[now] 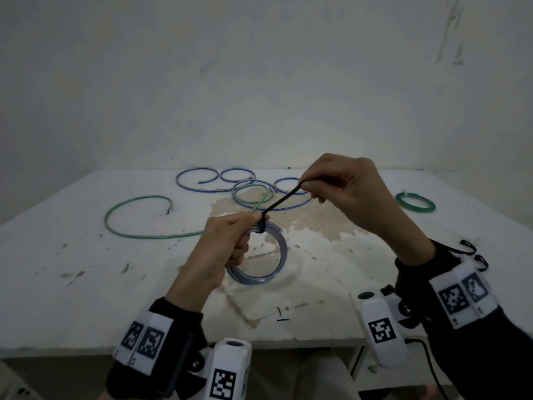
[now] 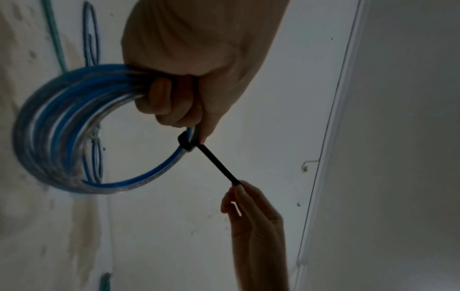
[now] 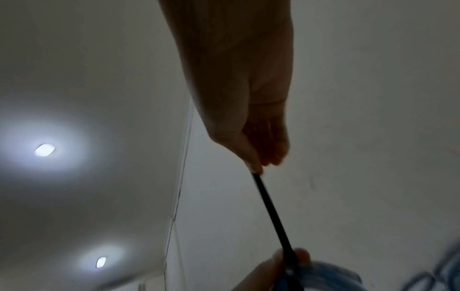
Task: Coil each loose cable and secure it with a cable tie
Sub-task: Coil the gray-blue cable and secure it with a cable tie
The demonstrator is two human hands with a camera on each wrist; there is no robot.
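Left hand (image 1: 222, 243) gripping blue coil (image 1: 271, 261), right hand (image 1: 343, 192) fingers pinching cable tie (image 1: 284, 200) tail

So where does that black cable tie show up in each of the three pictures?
Head view: black cable tie runs slantwise at centre, from the left hand up to the right hand.
Left wrist view: tie just below centre, slanting down to the right hand.
Right wrist view: tie at lower centre.
Shared landmark: the coiled blue cable it wraps.
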